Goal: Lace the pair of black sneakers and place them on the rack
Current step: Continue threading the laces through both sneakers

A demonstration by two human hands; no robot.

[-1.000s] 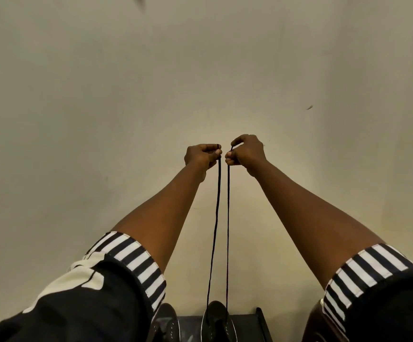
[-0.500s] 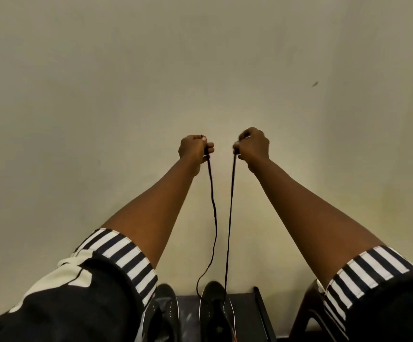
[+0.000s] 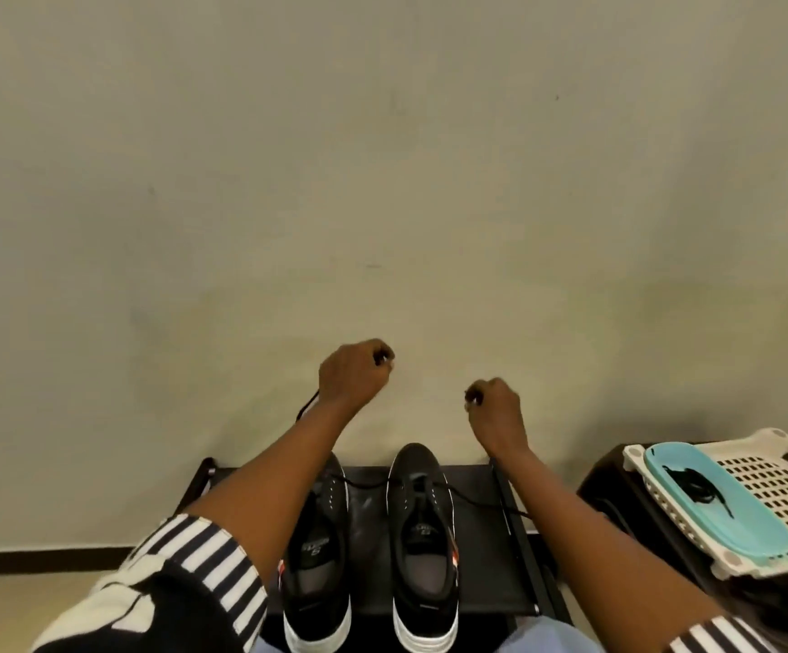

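Two black sneakers with white soles stand side by side on a low black rack (image 3: 486, 549), toes toward the wall. The left sneaker (image 3: 316, 558) is partly hidden by my left forearm. A black lace (image 3: 463, 496) runs out both sides of the right sneaker (image 3: 422, 544). My left hand (image 3: 352, 374) pinches one lace end above the left shoe; a loop of lace hangs by its wrist. My right hand (image 3: 495, 410) pinches the other end, lower and to the right. Both hands are held apart in front of the wall.
A plain beige wall fills the view ahead. At right, a white slotted basket (image 3: 778, 483) sits on a dark stool (image 3: 618, 492). A turquoise tray (image 3: 731, 525) lies across the basket with another black lace (image 3: 696, 487) in it.
My hands have dropped from high up and moved apart, pulling the lace ends out sideways. The view has tilted down, showing both sneakers, the rack and the basket.
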